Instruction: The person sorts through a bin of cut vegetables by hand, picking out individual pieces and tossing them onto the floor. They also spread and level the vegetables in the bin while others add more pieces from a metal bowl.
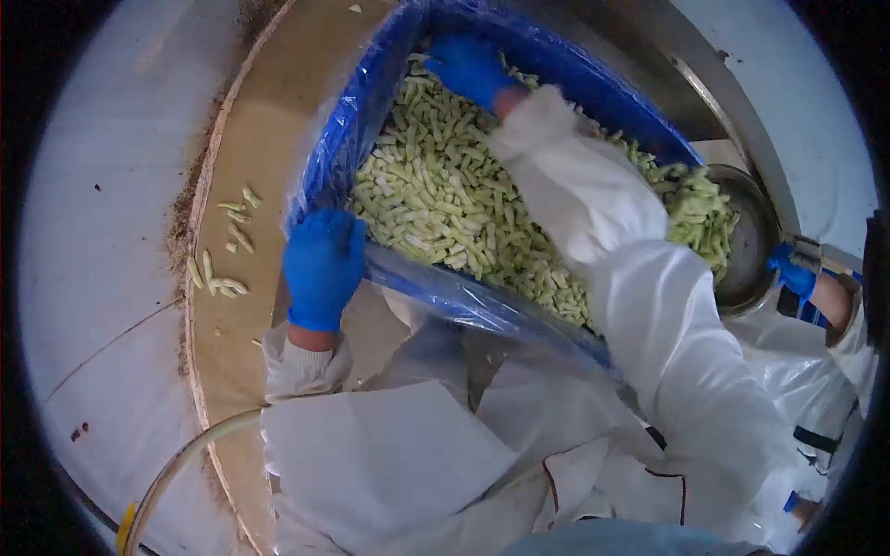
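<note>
A blue crate (345,111) lined with clear plastic holds a heap of pale green cut vegetable pieces (445,185). My left hand (324,264), in a blue glove, is closed over the crate's near left corner and the plastic liner there. Across the crate reaches my right arm in a white sleeve; my right hand (468,69), also blue-gloved, rests at the far side of the heap by the far wall. Its fingertips are partly hidden and blurred, so what they hold, if anything, cannot be made out.
At the right a co-worker's blue-gloved hand (793,269) holds the rim of a round metal pan (746,232), with green pieces tipping at its left side. Several loose pieces (222,285) lie on the tan surface (236,343) at left. A hose (190,449) curves at lower left.
</note>
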Demonstrator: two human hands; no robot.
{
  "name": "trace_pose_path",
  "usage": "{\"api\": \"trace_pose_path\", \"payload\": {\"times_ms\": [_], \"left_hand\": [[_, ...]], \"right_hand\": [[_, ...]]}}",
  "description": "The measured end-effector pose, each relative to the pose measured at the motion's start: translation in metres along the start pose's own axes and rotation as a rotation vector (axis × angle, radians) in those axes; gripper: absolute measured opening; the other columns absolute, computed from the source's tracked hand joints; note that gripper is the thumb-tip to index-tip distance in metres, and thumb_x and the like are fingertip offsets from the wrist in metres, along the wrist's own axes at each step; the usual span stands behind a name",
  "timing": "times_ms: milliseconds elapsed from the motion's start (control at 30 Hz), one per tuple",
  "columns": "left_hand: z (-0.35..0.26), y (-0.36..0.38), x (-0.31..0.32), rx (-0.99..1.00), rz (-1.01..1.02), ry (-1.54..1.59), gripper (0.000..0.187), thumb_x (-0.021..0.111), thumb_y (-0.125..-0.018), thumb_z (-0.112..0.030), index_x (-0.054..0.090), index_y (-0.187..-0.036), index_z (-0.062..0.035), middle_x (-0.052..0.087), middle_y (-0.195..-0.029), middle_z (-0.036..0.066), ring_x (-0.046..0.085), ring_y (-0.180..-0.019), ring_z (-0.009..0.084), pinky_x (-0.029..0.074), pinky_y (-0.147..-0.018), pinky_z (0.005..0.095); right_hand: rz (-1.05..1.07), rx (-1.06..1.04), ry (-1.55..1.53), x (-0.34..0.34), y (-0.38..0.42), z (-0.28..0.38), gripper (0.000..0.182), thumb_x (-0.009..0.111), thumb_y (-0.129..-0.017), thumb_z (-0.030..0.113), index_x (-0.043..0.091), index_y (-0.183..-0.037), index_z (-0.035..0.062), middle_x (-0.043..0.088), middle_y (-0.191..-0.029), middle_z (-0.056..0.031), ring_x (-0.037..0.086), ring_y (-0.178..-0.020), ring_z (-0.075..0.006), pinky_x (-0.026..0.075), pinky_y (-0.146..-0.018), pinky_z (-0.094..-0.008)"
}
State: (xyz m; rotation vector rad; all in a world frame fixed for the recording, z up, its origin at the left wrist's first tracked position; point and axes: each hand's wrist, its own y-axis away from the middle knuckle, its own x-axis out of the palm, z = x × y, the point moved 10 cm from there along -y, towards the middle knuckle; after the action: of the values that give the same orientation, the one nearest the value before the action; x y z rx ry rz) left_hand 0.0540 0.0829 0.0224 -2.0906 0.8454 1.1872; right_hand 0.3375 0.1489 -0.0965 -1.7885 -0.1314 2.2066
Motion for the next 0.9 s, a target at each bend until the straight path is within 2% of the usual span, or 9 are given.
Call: {"api": "trace_pose_path", "payload": {"times_ms": [133,200,467,567,667,733,800,867,900], "left_hand": [[0.0,-0.003,0.004,0.032,0.027,-0.027,0.015,0.061,-0.081,-0.019,0.06,-0.075,-0.0055,0.057,-0.076,0.015,0.057,-0.073,0.0336,0.045,-0.063,0.0423],[-0.002,-0.004,0.005,0.035,0.019,-0.024,0.015,0.061,-0.081,-0.019,0.06,-0.074,-0.0055,0.057,-0.076,0.015,0.057,-0.072,0.0336,0.045,-0.063,0.0426],[0.0,0.002,0.005,0.08,-0.014,-0.033,0.014,0.061,-0.081,-0.018,0.059,-0.074,-0.0053,0.055,-0.073,0.016,0.056,-0.069,0.0343,0.044,-0.062,0.0436],[-0.001,0.001,0.003,0.074,-0.052,-0.017,0.015,0.06,-0.081,-0.017,0.058,-0.074,-0.0046,0.054,-0.072,0.016,0.055,-0.069,0.0347,0.044,-0.061,0.0433],[-0.001,0.002,0.004,0.089,-0.066,-0.039,0.015,0.06,-0.081,-0.016,0.057,-0.073,-0.0043,0.054,-0.072,0.015,0.055,-0.069,0.034,0.044,-0.061,0.0433],[0.001,0.001,0.005,0.05,-0.041,-0.038,0.014,0.06,-0.081,-0.016,0.058,-0.074,-0.0048,0.055,-0.072,0.014,0.056,-0.068,0.0332,0.044,-0.061,0.0432],[0.0,-0.002,0.005,0.043,-0.032,-0.024,0.013,0.061,-0.081,-0.016,0.059,-0.074,-0.0054,0.056,-0.072,0.013,0.056,-0.068,0.0325,0.044,-0.062,0.0429],[-0.002,-0.001,0.006,0.07,-0.037,0.011,0.012,0.061,-0.081,-0.017,0.06,-0.076,-0.006,0.057,-0.073,0.012,0.056,-0.068,0.0318,0.044,-0.062,0.0426],[-0.003,-0.002,0.008,0.055,-0.037,-0.01,0.012,0.061,-0.081,-0.017,0.061,-0.076,-0.0062,0.057,-0.073,0.012,0.056,-0.068,0.0318,0.045,-0.062,0.0423]], "right_hand": [[-0.114,-0.226,-0.094,0.001,0.022,0.036,0.027,0.059,-0.082,0.035,0.069,-0.095,0.0125,0.065,-0.093,-0.0109,0.06,-0.087,-0.0307,0.049,-0.077,-0.0426],[0.311,-0.039,-0.114,0.007,0.056,0.061,0.028,0.061,-0.079,0.037,0.069,-0.094,0.0146,0.065,-0.093,-0.0092,0.059,-0.092,-0.0303,0.047,-0.079,-0.0432],[0.443,-0.173,-0.193,-0.059,0.157,0.112,0.029,0.067,-0.072,0.031,0.069,-0.098,0.0185,0.06,-0.112,-0.0027,0.049,-0.112,-0.0331,0.035,-0.093,-0.0519],[0.549,-0.018,-0.002,-0.075,0.185,0.088,0.029,0.068,-0.07,0.026,0.069,-0.098,0.0184,0.059,-0.115,-0.0027,0.045,-0.118,-0.0341,0.034,-0.094,-0.0529],[0.46,0.049,0.194,-0.112,0.173,0.105,0.031,0.068,-0.069,0.023,0.069,-0.1,0.0176,0.059,-0.116,-0.0042,0.043,-0.12,-0.0354,0.034,-0.094,-0.0546],[0.304,-0.072,-0.137,-0.094,0.147,0.14,0.031,0.068,-0.069,0.021,0.069,-0.1,0.016,0.059,-0.115,-0.0055,0.044,-0.12,-0.033,0.034,-0.094,-0.0543],[0.377,-0.178,-0.328,-0.037,0.118,0.183,0.029,0.065,-0.071,0.022,0.068,-0.099,0.0148,0.06,-0.113,-0.0054,0.048,-0.116,-0.0295,0.035,-0.093,-0.0541],[0.045,-0.131,-0.685,-0.012,0.094,0.206,0.025,0.061,-0.075,0.024,0.069,-0.097,0.0152,0.061,-0.108,-0.005,0.052,-0.109,-0.0264,0.035,-0.092,-0.0513],[-0.011,-0.123,-0.548,0.0,0.101,0.205,0.024,0.06,-0.075,0.025,0.069,-0.096,0.0157,0.061,-0.106,-0.0048,0.053,-0.107,-0.0262,0.035,-0.092,-0.0501]]}}
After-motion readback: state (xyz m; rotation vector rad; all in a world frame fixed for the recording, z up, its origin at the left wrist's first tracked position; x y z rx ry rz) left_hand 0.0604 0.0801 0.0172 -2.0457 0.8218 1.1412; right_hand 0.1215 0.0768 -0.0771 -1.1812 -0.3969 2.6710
